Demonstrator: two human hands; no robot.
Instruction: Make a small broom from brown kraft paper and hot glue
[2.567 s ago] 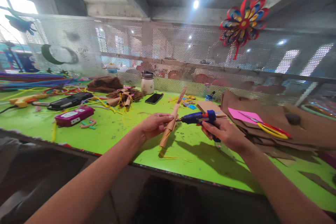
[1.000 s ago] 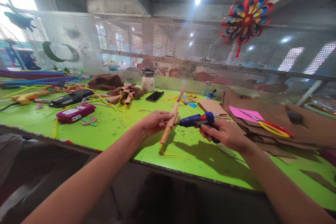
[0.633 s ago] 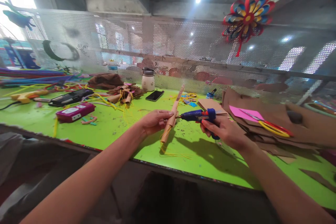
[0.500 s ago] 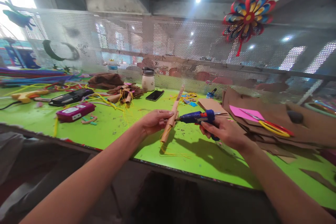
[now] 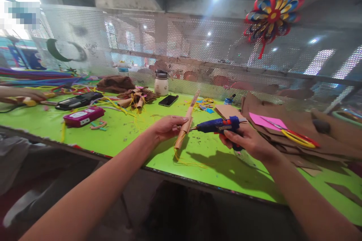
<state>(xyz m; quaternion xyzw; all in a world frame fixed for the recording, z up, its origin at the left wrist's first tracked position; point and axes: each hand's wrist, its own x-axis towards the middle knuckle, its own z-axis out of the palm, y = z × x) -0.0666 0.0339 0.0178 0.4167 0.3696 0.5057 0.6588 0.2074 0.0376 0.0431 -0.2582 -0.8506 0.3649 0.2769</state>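
My left hand pinches a rolled brown paper tube, held tilted above the green table. Yellow strings trail from the tube's lower end. In my right hand is a blue hot glue gun, gripped by its handle. Its nozzle points left, at or very close to the side of the tube; whether it touches I cannot tell.
A purple box, a phone and a bottle stand left and behind. Brown paper tubes lie in a pile. To the right are brown sheets, pink paper and scissors. Another person's hand is at far left.
Another person's hand has come in at the far left, by the yellow glue gun. The view has shifted slightly. My hands keep nearly the same hold, the nozzle still by the tube.
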